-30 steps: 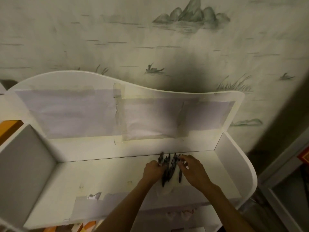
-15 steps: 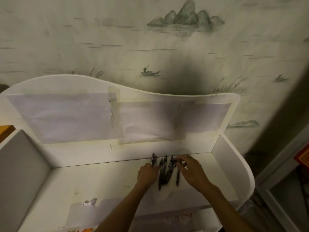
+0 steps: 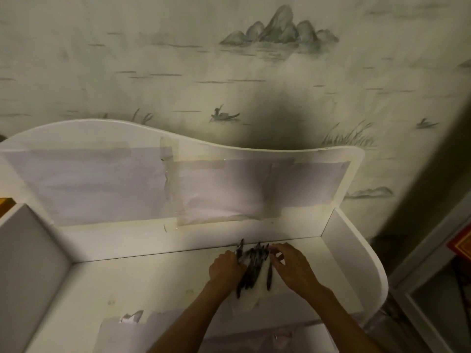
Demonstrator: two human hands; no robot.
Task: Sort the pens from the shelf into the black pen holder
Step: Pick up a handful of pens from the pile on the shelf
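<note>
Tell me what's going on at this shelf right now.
A person is gathering a bunch of dark pens lying on the white shelf, near its back right corner. The left hand presses against one side of the pile, the right hand against the other. No pen holder shows in this view, so nothing is sorted yet.

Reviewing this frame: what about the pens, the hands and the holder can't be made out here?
- Pens: head view, a dark overlapping pile in dim light; the count is unreadable.
- Left hand: its fingers curl behind the pile, so whether it grips any pen is unclear.
- Right hand: fingertips reach the pile's far end; contact is too blurred to judge.
- Black pen holder: nowhere in the head view.
- Shelf: its front edge is cut off by the bottom of the frame.
</note>
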